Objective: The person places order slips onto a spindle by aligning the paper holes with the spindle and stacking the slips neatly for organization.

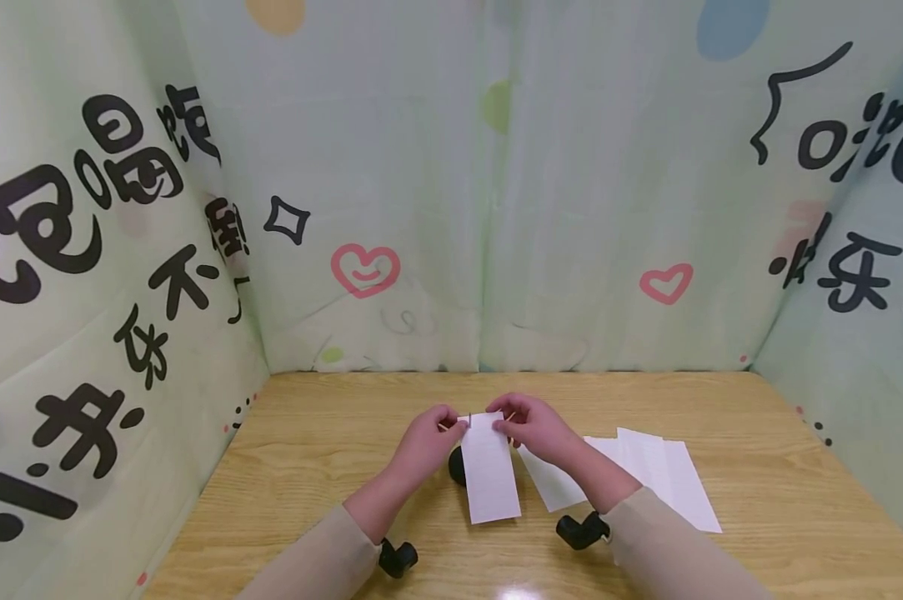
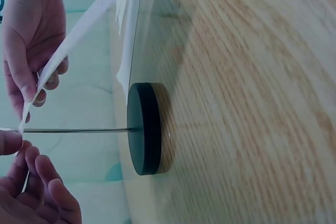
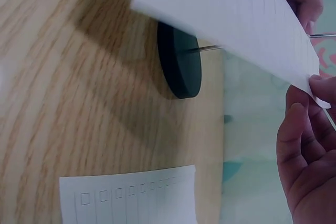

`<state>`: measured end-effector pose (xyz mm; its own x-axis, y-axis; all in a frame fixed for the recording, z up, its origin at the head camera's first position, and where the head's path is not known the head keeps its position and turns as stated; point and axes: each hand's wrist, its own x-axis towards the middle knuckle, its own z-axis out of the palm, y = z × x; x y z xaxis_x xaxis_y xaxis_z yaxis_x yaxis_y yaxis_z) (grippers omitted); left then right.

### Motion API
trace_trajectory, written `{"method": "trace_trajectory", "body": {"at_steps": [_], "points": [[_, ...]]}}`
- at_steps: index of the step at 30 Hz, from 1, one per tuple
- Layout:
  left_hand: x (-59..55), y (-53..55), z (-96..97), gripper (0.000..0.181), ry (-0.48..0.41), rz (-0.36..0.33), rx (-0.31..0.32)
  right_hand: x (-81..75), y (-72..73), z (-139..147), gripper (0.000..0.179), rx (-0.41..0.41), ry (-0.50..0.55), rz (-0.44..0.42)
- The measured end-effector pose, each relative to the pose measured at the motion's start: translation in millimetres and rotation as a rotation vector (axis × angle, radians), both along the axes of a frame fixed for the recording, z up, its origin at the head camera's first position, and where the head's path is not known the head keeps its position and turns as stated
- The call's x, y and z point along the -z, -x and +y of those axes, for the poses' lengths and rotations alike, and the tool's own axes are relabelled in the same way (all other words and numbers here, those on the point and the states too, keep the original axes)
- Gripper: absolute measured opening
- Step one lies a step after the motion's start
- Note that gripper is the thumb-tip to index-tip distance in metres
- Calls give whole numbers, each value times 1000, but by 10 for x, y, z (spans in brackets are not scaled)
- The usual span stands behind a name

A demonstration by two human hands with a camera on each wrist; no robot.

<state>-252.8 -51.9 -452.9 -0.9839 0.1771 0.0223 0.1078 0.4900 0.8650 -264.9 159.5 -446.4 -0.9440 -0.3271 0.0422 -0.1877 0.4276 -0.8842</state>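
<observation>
Watching from afar, I see the left hand (image 1: 424, 439) pinching 1 top corner of the paper slip (image 1: 491, 475). The slip is held above the black base (image 1: 457, 467), whose thin rod (image 2: 79, 130) meets it near its top edge. The right hand (image 1: 535, 429) pinches the other top corner; rightmost, loose sheets (image 1: 689, 492) lie on the table (image 1: 308, 450).

Sleeves (image 1: 319, 554): lt beige, plain
Wrist cams (image 1: 582, 531): blk, rounded, 1 ea
L hand (image 1: 424, 440): bare
R hand (image 1: 539, 430): bare
</observation>
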Motion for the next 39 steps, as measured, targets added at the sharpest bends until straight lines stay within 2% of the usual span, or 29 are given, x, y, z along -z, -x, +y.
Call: {"method": "trace_trajectory", "body": {"at_steps": [5, 14, 23, 29, 39], "points": [[12, -4, -5, 14, 5, -11, -7, 59, 3, 4, 20, -3, -7, -16], [69, 2, -16, 16, 65, -29, 4, 137, 5, -14, 17, 3, -45, -32], [118, -12, -24, 15, 75, -96, 21, 216, 12, -26, 15, -8, -98, -51], [188, 12, -19, 17, 118, -126, 26, 291, 20, -45, 14, 7, -139, -67], [269, 37, -4, 20, 193, -145, 47, 389, 21, -73, 11, 12, -215, -28]]}}
